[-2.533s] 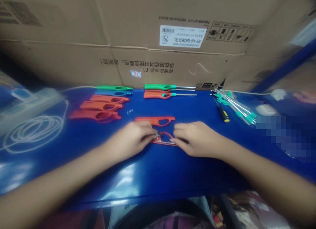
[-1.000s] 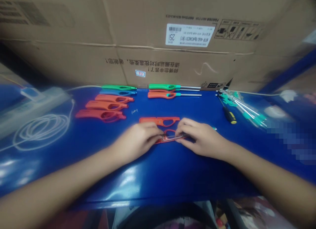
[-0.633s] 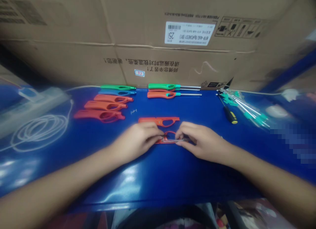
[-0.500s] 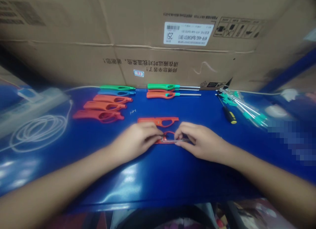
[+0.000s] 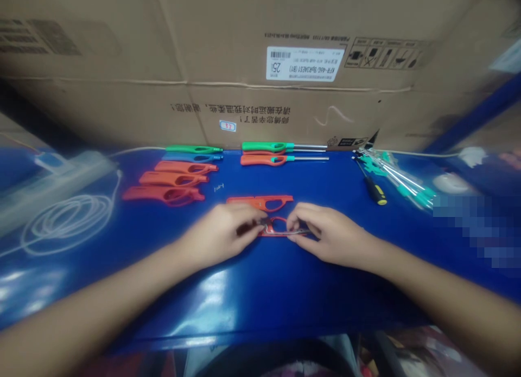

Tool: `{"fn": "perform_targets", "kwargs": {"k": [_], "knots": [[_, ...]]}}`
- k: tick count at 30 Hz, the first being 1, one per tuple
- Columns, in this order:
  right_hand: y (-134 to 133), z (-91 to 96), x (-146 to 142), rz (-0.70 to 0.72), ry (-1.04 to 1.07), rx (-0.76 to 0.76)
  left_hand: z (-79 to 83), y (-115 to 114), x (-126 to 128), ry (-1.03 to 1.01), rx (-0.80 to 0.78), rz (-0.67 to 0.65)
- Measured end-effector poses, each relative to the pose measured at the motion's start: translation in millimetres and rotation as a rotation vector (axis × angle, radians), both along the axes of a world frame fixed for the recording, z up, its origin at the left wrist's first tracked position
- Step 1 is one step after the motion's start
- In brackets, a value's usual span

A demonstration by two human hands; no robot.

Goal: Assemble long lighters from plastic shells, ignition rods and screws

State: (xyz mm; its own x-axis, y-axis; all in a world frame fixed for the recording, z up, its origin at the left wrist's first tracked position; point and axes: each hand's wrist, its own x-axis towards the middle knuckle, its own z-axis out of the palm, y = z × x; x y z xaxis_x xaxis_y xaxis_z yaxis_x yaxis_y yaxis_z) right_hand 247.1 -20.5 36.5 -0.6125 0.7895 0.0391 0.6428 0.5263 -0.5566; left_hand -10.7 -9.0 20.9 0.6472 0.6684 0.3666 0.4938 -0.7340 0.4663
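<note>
Flat on the blue table lies an orange lighter shell half (image 5: 280, 221), its trigger loop facing away from me. My left hand (image 5: 228, 229) is closed at its left end, thumb and fingertips pinching a small dark part (image 5: 267, 223) in the shell; the fingers partly hide it. At the other end my right hand (image 5: 325, 231) pinches a thin grey rod (image 5: 293, 232) that runs along the shell. A pale wire seems to lead from the dark part to the rod. Just behind my hands lies another orange shell half (image 5: 260, 200).
Several orange, blue and green lighter shells (image 5: 175, 179) lie left. Lighters with metal tubes (image 5: 268, 159) lie by the cardboard (image 5: 228, 35). On the right are a screwdriver (image 5: 374, 190) and rods with teal parts (image 5: 401, 176). A coiled white cable (image 5: 69, 219) lies far left.
My left fingertips have drawn back slightly to the left, showing more of the small dark part. My right hand stays nearly in place. The view has shifted a little.
</note>
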Motion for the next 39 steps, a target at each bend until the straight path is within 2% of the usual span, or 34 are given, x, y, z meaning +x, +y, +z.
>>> {"fn": "perform_targets", "kwargs": {"k": [13, 25, 33, 39], "knots": [[-2.3, -4.2, 1.2, 0.004, 0.014, 0.022, 11.5, -2.6, -3.2, 0.139, 0.023, 0.017], [-7.2, -5.6, -2.1, 0.018, -0.045, 0.087, 3.7, -9.0, 1.4, 0.168, -0.039, 0.014], [-5.4, -5.9, -4.8, -0.01, -0.026, 0.031, -4.4, -5.0, 2.1, 0.072, -0.054, -0.054], [-2.4, -2.7, -5.3, -0.054, -0.025, -0.038, -5.0, -5.1, 3.9, 0.053, -0.035, -0.045]]}}
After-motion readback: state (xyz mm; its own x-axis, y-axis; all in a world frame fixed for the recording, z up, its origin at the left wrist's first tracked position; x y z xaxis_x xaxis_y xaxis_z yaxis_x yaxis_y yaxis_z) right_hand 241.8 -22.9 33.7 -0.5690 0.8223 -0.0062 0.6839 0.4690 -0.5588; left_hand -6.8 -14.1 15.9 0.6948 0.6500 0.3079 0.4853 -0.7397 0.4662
